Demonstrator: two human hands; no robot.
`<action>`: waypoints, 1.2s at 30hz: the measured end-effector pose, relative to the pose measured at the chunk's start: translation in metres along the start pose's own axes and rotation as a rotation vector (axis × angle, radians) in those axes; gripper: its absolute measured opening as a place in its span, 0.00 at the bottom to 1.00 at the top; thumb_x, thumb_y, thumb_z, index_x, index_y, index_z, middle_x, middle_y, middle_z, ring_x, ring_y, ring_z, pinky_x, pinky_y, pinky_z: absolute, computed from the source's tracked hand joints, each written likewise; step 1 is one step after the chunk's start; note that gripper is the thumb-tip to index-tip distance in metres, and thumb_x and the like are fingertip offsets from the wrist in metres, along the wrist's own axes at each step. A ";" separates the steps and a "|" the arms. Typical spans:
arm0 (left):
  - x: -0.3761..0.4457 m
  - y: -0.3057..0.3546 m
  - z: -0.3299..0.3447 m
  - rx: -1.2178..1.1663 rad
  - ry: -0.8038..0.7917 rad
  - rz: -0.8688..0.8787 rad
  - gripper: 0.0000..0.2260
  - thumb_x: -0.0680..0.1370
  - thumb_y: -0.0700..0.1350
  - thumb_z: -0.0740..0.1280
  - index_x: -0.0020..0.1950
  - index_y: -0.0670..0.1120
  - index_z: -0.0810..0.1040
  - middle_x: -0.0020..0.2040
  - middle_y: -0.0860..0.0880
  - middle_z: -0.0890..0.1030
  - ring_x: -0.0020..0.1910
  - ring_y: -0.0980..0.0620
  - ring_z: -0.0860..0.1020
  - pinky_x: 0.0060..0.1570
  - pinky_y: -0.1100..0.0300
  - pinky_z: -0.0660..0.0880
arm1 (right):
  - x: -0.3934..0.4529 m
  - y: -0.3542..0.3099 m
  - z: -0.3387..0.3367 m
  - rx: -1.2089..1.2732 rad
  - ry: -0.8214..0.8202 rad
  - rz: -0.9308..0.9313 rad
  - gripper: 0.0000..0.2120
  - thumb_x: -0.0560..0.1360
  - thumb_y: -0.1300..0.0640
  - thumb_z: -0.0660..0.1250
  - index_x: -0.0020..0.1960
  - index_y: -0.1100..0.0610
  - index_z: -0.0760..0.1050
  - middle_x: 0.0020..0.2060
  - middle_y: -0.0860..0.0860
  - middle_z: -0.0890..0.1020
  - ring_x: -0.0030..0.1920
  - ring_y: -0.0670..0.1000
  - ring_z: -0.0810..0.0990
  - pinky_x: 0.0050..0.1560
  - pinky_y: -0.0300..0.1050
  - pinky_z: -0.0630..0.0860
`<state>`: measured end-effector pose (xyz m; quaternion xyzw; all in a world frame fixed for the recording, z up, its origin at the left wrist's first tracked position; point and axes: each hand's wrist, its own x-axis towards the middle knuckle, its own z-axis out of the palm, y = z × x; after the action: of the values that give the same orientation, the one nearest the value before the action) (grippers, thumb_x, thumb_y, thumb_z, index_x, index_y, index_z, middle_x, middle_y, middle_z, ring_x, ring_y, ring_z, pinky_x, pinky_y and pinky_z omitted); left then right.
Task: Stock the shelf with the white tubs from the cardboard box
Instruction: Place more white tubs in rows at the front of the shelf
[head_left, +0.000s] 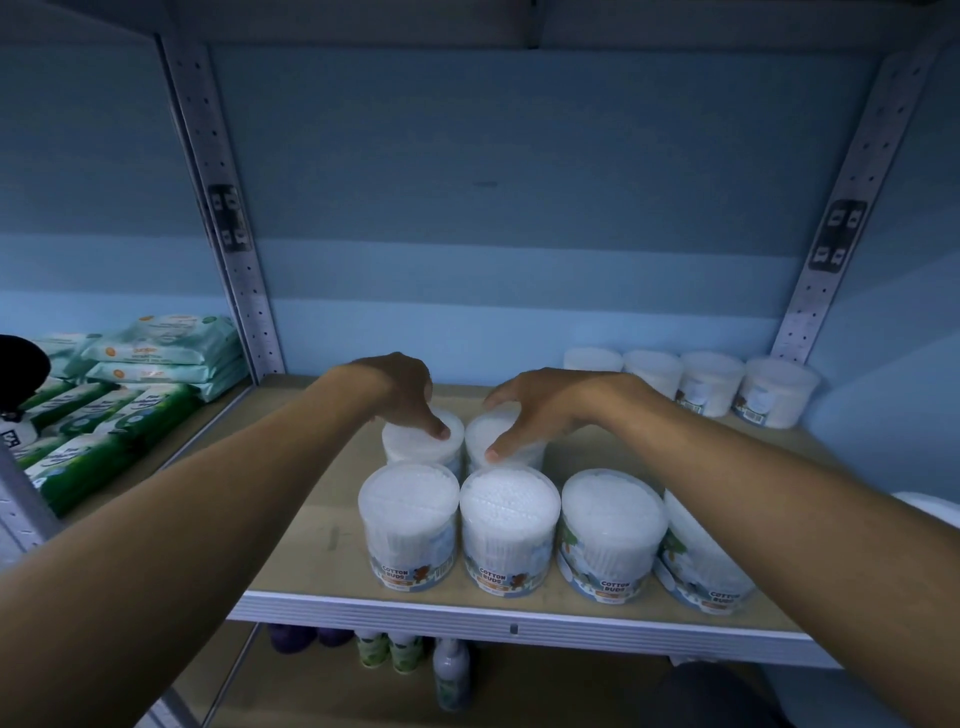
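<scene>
Several white cotton-bud tubs stand on the wooden shelf. My left hand grips from above a tub in the second row, thumb on its lid. My right hand grips the neighbouring tub the same way. In front of them stands a row of tubs near the shelf's front edge, and a fourth tub is partly hidden under my right forearm. More tubs line the back wall at the right. The cardboard box is out of view.
Green and white wipe packs fill the neighbouring shelf bay on the left, beyond a perforated metal upright. Another upright stands at the right. Small bottles stand on the shelf below. The left and rear middle of the wooden shelf is bare.
</scene>
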<state>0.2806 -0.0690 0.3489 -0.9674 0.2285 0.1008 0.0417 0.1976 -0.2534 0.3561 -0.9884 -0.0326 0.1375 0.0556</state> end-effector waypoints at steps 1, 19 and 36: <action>0.003 0.002 -0.002 0.000 0.041 0.015 0.30 0.70 0.66 0.70 0.65 0.49 0.77 0.61 0.50 0.79 0.54 0.49 0.79 0.58 0.53 0.77 | -0.001 0.004 -0.002 0.002 0.014 0.001 0.40 0.70 0.34 0.71 0.77 0.44 0.62 0.76 0.43 0.66 0.73 0.50 0.67 0.71 0.50 0.67; 0.072 0.097 -0.008 -0.159 0.186 0.225 0.31 0.72 0.60 0.73 0.73 0.54 0.70 0.68 0.53 0.74 0.65 0.50 0.74 0.63 0.54 0.72 | 0.001 0.128 -0.001 -0.026 0.057 0.182 0.35 0.73 0.37 0.70 0.77 0.43 0.64 0.73 0.48 0.70 0.71 0.53 0.70 0.68 0.46 0.68; 0.170 0.184 -0.016 -0.068 0.141 0.327 0.35 0.74 0.61 0.69 0.78 0.55 0.62 0.75 0.49 0.65 0.72 0.47 0.67 0.64 0.54 0.67 | 0.069 0.222 -0.005 -0.076 0.147 0.411 0.46 0.70 0.37 0.74 0.80 0.45 0.53 0.72 0.57 0.63 0.70 0.63 0.69 0.65 0.56 0.72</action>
<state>0.3494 -0.3086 0.3213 -0.9229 0.3815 0.0460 -0.0243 0.2765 -0.4683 0.3159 -0.9830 0.1686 0.0723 -0.0085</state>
